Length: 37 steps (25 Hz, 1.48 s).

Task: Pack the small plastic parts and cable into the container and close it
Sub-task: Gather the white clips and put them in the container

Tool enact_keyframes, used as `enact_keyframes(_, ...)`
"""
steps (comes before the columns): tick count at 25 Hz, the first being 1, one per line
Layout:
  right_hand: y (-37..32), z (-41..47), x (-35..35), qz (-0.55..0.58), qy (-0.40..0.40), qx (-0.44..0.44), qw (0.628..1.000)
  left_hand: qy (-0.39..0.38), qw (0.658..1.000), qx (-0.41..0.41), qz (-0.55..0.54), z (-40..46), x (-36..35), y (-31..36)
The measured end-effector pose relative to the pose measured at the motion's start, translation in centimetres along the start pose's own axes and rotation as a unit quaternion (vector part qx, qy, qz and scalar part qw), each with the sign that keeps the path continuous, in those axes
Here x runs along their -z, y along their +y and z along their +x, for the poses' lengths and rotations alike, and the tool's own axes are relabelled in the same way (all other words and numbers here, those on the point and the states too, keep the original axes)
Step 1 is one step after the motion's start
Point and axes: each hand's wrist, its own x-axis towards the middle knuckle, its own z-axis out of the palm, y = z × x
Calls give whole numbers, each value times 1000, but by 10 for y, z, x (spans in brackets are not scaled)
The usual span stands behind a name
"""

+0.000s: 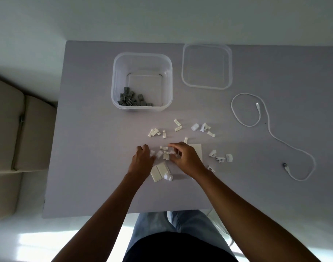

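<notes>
Right, both hands are down among the white plastic parts (164, 153) on the table (90, 148): left hand (143, 160) curled beside them, its grip impossible to tell; right hand (184, 157) pinching a small piece. Beyond sits the open container (142, 59) holding grey parts (132, 99), lid (207, 67) beside it, cable (271, 133) well off to the right.

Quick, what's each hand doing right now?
Left hand: curled over white parts; grip cannot be told.
Right hand: fingertips pinching white parts.
</notes>
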Motion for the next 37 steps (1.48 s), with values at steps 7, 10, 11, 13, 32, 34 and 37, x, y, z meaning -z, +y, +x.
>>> enact_keyframes(7, 13, -1, -13, -73, -12, -23, 997, -3, 998, -29, -51, 0, 7, -2)
enact_keyframes(10, 13, -4, -16, -54, -13, -26, 998, -20, 996, -66, -48, -2, 5, 0)
enact_keyframes(11, 12, -6, -17, -52, -16, -23, 998, -28, 996, -69, -45, -2, 4, 2)
enact_keyframes(13, 12, -7, -19, -52, -18, -14, 998, -38, 996, -71, -39, -4, 0, 5)
enact_keyframes(32, -14, 2, 10, 606, 91, -328, 719, -2, 922, 104, -372, 5, 1, 18)
enact_keyframes(34, -13, 2, 15, 699, 48, -302, 647, -72, 796, 203, -566, 9, 12, 18)
enact_keyframes(37, -15, 1, 21, 739, -8, -260, 621, -137, 737, 209, -628, 11, 28, 21)
